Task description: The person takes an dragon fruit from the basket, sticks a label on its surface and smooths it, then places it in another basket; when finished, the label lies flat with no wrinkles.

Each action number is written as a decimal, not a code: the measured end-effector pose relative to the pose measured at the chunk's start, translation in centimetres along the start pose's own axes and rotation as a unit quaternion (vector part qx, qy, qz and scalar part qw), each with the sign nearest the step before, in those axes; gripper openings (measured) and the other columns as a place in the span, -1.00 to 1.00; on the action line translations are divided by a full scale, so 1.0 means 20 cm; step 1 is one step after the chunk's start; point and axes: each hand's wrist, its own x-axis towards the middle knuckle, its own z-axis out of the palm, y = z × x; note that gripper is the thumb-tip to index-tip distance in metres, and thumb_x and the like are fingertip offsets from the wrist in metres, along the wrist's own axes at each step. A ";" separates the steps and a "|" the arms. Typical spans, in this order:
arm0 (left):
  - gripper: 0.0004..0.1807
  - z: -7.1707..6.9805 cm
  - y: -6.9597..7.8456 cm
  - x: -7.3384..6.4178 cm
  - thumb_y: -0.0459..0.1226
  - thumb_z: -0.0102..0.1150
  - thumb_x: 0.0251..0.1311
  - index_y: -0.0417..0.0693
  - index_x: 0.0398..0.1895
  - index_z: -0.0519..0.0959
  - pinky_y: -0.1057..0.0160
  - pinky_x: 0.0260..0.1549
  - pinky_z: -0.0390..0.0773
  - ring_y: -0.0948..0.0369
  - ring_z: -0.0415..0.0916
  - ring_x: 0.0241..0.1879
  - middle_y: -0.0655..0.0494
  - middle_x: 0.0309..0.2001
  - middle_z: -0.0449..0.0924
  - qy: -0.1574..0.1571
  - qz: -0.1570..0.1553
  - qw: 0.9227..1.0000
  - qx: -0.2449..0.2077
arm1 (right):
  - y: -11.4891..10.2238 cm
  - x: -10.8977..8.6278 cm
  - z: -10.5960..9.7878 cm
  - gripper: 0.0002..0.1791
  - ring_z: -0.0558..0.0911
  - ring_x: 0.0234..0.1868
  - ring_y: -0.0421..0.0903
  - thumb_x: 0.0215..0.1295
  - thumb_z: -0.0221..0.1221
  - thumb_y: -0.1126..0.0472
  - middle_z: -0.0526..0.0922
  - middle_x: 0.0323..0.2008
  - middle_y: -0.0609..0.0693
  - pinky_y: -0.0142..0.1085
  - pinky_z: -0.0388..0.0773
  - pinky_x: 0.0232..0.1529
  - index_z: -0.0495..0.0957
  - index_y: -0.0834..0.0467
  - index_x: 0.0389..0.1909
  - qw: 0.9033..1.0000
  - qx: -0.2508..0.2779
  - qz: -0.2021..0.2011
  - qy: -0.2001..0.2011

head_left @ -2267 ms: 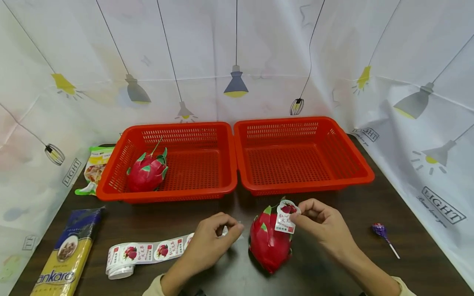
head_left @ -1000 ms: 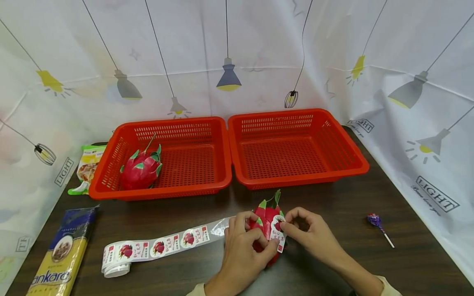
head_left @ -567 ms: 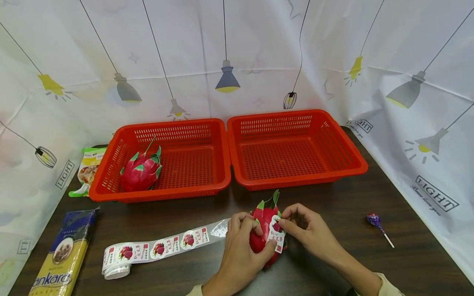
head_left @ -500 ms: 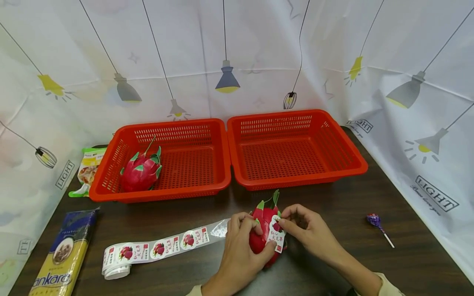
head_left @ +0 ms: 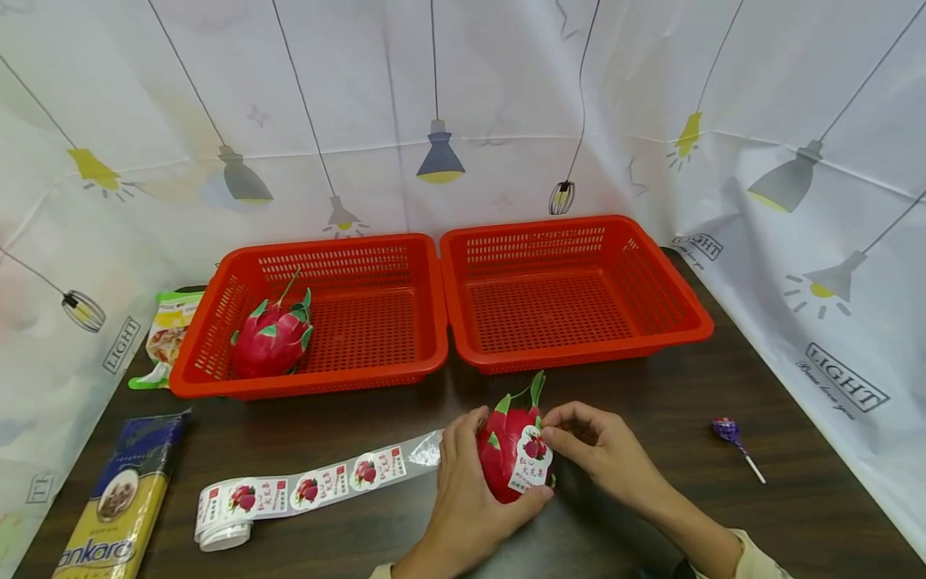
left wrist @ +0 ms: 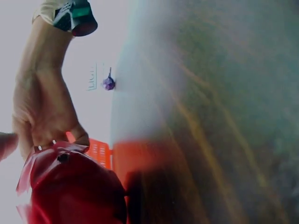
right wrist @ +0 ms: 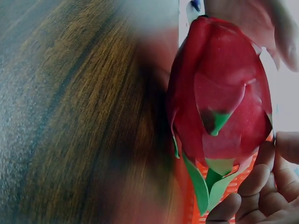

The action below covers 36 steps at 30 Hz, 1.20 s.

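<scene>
A red dragon fruit (head_left: 495,470) sits just below and right of centre in the head view, on a dark wooden table (head_left: 325,434), in front of two red baskets. The left hand (head_left: 470,503) grips it, fingers curled round its left side and thumb across the lower front. The right hand (head_left: 604,446) pinches the upper right edge of a white label (head_left: 531,460) lying on the fruit's front; the fingertips are small here, so how much of the label they hold is hard to tell.

The fruit's glossy, folded-looking skin suggests a light model that would give a little under pressure and slip if held loosely. Its broad middle looks the safest place to hold; the thin green leaves (head_left: 538,388) at the top would bend. The label looks thin and sticky, better handled by its edge.

The left hand comes up from bottom centre, palm turned toward the fruit. The right reaches in from the lower right, wrist low, thumb and forefinger together.

A strip of labels (head_left: 311,490) runs across the lower left. A second dragon fruit (head_left: 268,346) lies in the left basket (head_left: 325,382).
</scene>
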 end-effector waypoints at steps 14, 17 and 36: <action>0.28 0.04 0.00 0.02 0.12 0.59 -0.14 -0.10 0.58 0.04 -0.25 0.29 0.43 -0.08 0.25 0.41 -0.11 0.53 0.09 -0.044 -0.016 0.999 0.026 | -0.03 0.02 -0.11 -0.82 0.61 -0.28 -0.24 0.44 0.23 0.13 0.72 -0.21 0.01 -0.35 0.56 -0.30 0.65 0.13 -0.06 0.999 -0.030 0.011 0.029; 0.22 0.03 -0.01 0.02 0.06 0.60 -0.14 -0.14 0.54 0.10 -0.17 0.26 0.49 -0.01 0.30 0.36 -0.06 0.47 0.20 -0.040 -0.005 0.999 0.036 | -0.05 0.05 -0.27 -0.78 0.58 -0.28 -0.30 0.44 0.24 0.11 0.71 -0.23 -0.15 -0.38 0.53 -0.31 0.65 0.14 -0.03 0.994 -0.081 0.005 0.075; 0.10 -0.03 -0.01 0.03 0.05 0.55 -0.07 -0.07 0.52 0.19 0.01 0.16 0.57 0.18 0.44 0.20 0.06 0.34 0.39 -0.050 0.033 0.997 0.042 | 0.13 0.39 -1.11 -0.45 0.66 -0.15 0.26 0.40 0.20 0.04 0.67 -0.04 0.47 -0.14 0.55 -0.27 0.50 0.47 0.11 0.916 -0.376 0.130 0.049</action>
